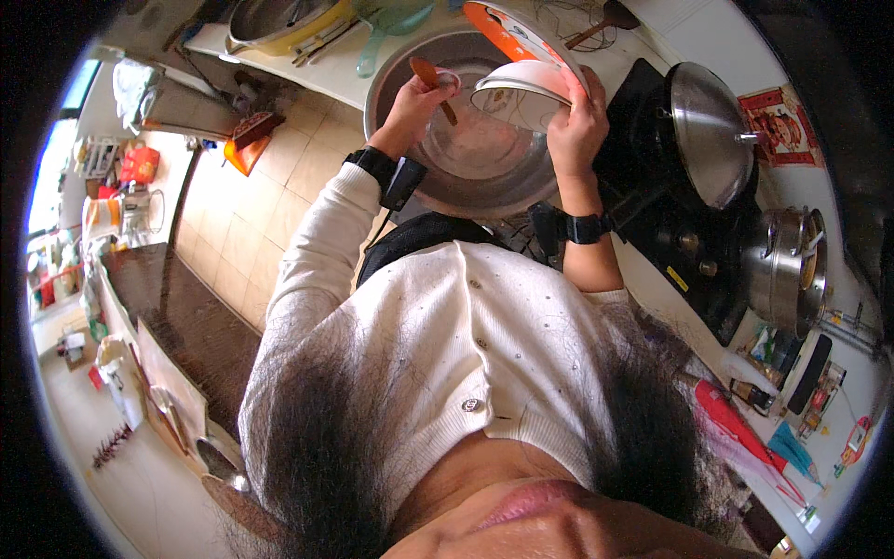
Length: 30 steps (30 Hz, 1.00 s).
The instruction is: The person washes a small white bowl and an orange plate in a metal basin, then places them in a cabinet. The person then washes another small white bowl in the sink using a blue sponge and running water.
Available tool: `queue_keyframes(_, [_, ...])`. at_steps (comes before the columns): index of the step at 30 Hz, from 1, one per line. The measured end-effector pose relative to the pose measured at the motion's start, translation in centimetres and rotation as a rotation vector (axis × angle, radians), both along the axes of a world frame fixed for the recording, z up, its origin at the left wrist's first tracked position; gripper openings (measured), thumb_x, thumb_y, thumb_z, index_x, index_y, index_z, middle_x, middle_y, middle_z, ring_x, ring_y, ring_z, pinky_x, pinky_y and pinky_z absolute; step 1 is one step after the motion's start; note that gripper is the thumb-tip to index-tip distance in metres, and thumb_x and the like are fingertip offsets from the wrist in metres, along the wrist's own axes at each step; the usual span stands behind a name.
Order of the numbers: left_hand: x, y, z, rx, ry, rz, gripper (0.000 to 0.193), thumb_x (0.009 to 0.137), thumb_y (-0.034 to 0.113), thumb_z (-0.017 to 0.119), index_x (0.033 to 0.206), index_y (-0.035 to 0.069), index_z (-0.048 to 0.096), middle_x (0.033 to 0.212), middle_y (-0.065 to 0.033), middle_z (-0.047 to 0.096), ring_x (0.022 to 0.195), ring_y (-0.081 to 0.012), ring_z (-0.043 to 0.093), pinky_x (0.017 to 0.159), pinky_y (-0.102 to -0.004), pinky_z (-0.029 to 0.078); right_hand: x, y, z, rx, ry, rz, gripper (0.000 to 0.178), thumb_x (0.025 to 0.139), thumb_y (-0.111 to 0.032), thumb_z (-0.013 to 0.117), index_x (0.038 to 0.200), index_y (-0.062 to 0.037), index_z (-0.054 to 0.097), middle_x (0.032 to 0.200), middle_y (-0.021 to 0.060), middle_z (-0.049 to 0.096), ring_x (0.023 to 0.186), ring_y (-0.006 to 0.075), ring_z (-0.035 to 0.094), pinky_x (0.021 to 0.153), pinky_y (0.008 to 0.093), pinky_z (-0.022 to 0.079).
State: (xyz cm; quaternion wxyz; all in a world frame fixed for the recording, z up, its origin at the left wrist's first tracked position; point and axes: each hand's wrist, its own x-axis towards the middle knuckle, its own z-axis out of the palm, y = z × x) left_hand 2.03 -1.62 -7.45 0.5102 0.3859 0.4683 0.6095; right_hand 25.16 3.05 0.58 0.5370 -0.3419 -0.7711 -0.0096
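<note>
Brown wooden utensil (pixel 424 72) clamped in the left grip (pixel 410 107), over a wide metal basin (pixel 475 189). Right grip (pixel 577 129) clamped around a white bowl (pixel 523 78) and orange dish (pixel 506 33), both tilted, basin's right side.

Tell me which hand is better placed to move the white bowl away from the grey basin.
Probably the right hand: it holds the white bowl and the orange-patterned dish at the right of the grey basin. The left hand is occupied with a brown wooden utensil.
</note>
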Motion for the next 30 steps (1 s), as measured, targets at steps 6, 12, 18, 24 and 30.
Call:
queue_keyframes(6, [-0.1, -2.5, 0.0, 0.175, -0.187, 0.165, 0.019, 0.086, 0.003, 0.059, 0.104, 0.004, 0.055, 0.098, -0.0042, 0.062, 0.095, -0.0156, 0.058, 0.086, -0.0296, 0.043, -0.6, -0.8, 0.0, 0.016, -0.034, 0.107, 0.044, 0.068, 0.009, 0.053, 0.110, -0.0019, 0.054, 0.116, 0.0174, 0.056, 0.107, 0.0358, 0.053, 0.092, 0.0407, 0.044])
queue_keyframes(12, [0.3, -4.8, 0.5, 0.259, -0.209, 0.237, 0.030, 0.085, 0.002, 0.059, 0.114, 0.006, 0.052, 0.103, -0.0066, 0.062, 0.099, -0.0174, 0.058, 0.087, -0.0289, 0.043, -1.4, -1.8, 0.0, 0.111, -0.014, 0.184, 0.044, 0.068, 0.010, 0.056, 0.111, -0.0023, 0.054, 0.118, 0.0175, 0.055, 0.110, 0.0363, 0.052, 0.093, 0.0418, 0.043])
queue_keyframes(18, [0.6, -7.2, 1.9, 0.359, -0.198, 0.292, 0.032, 0.086, 0.002, 0.059, 0.116, 0.005, 0.051, 0.106, -0.0078, 0.062, 0.103, -0.0178, 0.057, 0.089, -0.0288, 0.042, -2.1, -3.1, 0.5, 0.117, -0.002, 0.229, 0.033, 0.077, 0.004, 0.059, 0.109, -0.0028, 0.059, 0.115, 0.0170, 0.057, 0.109, 0.0331, 0.054, 0.087, 0.0394, 0.048])
queue_keyframes(24, [0.7, -12.5, 3.3, 0.401, -0.153, 0.456, 0.034, 0.087, 0.003, 0.057, 0.119, 0.004, 0.048, 0.105, -0.0081, 0.062, 0.104, -0.0187, 0.057, 0.089, -0.0286, 0.043, -2.3, -4.2, 0.9, 0.098, -0.054, 0.358, 0.031, 0.082, -0.005, 0.053, 0.113, -0.0033, 0.052, 0.122, 0.0187, 0.052, 0.113, 0.0391, 0.049, 0.096, 0.0456, 0.040])
queue_keyframes(30, [-0.7, -27.4, 0.3, 0.440, -0.140, 0.790, 0.027, 0.089, 0.003, 0.054, 0.116, 0.006, 0.051, 0.102, -0.0054, 0.062, 0.104, -0.0184, 0.056, 0.088, -0.0304, 0.044, -3.9, -8.8, 0.7, 0.076, -0.083, 0.533, 0.033, 0.086, -0.009, 0.054, 0.119, -0.0068, 0.052, 0.117, 0.0186, 0.055, 0.113, 0.0346, 0.051, 0.095, 0.0464, 0.041])
